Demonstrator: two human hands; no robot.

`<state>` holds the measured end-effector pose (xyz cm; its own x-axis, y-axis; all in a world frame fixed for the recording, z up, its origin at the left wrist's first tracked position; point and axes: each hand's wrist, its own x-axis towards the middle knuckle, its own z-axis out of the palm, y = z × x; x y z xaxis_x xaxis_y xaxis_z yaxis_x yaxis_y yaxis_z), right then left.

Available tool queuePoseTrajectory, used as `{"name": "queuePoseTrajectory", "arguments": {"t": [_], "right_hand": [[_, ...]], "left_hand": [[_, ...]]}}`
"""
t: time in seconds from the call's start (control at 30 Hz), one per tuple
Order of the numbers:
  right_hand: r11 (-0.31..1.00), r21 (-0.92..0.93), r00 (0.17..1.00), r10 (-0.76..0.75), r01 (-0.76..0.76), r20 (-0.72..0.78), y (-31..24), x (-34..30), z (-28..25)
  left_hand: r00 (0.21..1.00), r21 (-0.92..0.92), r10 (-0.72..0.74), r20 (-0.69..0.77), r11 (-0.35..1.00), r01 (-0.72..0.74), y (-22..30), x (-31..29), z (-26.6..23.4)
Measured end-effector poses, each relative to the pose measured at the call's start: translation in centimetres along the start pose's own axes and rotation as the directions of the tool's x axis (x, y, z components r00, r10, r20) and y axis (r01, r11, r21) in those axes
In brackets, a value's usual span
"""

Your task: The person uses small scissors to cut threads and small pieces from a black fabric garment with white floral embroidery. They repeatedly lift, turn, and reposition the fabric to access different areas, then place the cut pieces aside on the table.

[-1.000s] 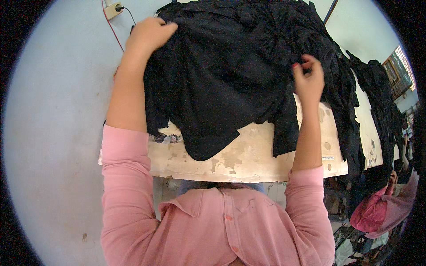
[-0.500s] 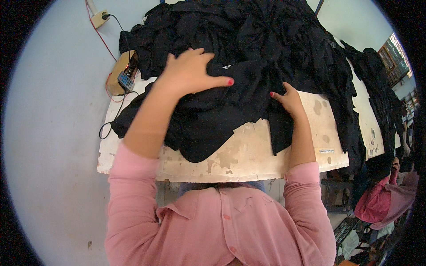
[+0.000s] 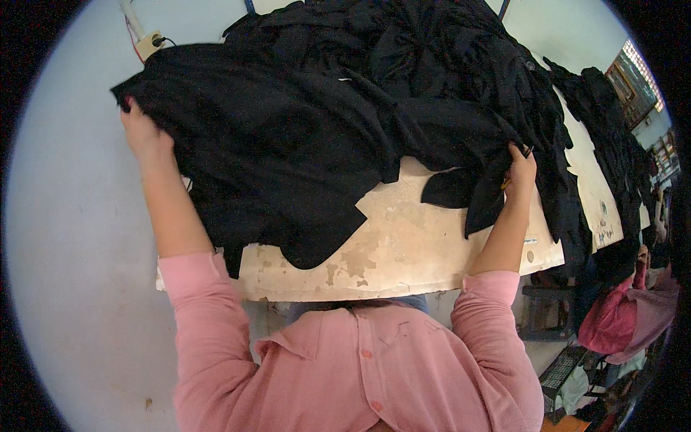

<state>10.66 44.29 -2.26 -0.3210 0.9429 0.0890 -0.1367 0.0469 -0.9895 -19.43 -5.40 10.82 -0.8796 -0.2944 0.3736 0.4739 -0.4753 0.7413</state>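
Note:
A black garment [image 3: 288, 144] is stretched between my two hands above the table. My left hand [image 3: 146, 133] is closed on its far left edge, lifted out by the wall. At the right, my right hand [image 3: 522, 171] pinches the garment's other end. A small yellow piece [image 3: 505, 185] shows at the right palm, and a dark tip pokes out by the fingers; I cannot tell what tool it is. Loose black flaps hang below the right hand. A small white spot, perhaps a label, lies on the cloth near its middle.
A heap of black cloth [image 3: 432, 43] covers the back of the worn, pale table [image 3: 403, 245]. Left is a wall with a socket box [image 3: 150, 45] and plug. Another table with black cloth [image 3: 604, 129] stands right. A person in a pink top [image 3: 612, 324] is beyond it.
My hands have spread apart, the left far to the left and the right outward. The garment, loosely bunched before, is now lifted and stretched out, covering the wooden box at the left.

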Motion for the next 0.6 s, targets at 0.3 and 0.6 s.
{"name": "queuePoseTrajectory", "arguments": {"t": [0.3, 0.6], "right_hand": [[0.551, -0.596, 0.796, -0.532, 0.584, 0.288, -6.6, -3.8, 3.4], [0.788, -0.273, 0.451, -0.007, 0.552, 0.892, -3.1, -17.0, 15.3]], "left_hand": [[0.685, -0.682, 0.121, 0.718, 0.319, 0.659, -0.2, -2.5, -4.7], [0.409, -0.474, 0.253, 0.877, 0.594, 0.65, 2.2, -3.6, -2.8]]}}
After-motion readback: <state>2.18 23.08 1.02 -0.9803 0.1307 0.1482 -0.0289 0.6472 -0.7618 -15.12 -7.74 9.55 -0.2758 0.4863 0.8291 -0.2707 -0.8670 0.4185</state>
